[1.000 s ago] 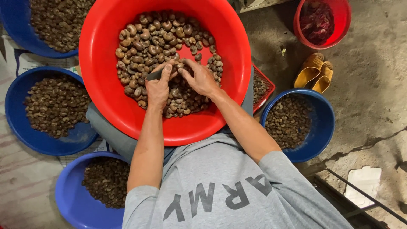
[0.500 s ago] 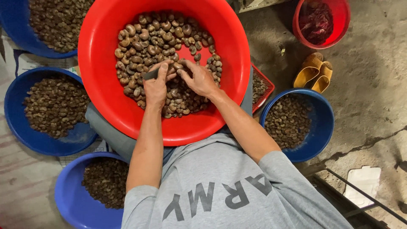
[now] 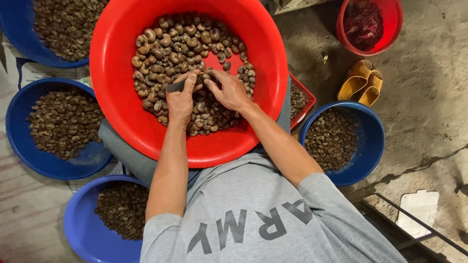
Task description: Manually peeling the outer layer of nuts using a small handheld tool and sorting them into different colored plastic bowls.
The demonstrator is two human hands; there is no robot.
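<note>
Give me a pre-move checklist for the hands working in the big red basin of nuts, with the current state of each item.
1. Left hand on its dark tool: ok, the fingers wrap it.
2. Right hand on the nuts: ok, fingertips are in the pile.
3. Nut actually pinched in the right hand: cannot tell, fingers hide it.
4. Red basin steady on the lap: ok, it sits level.
5. Blue basin to the right within reach: ok, it stands beside the elbow.
6. Tool's edge clear of the right fingers: cannot tell.
</note>
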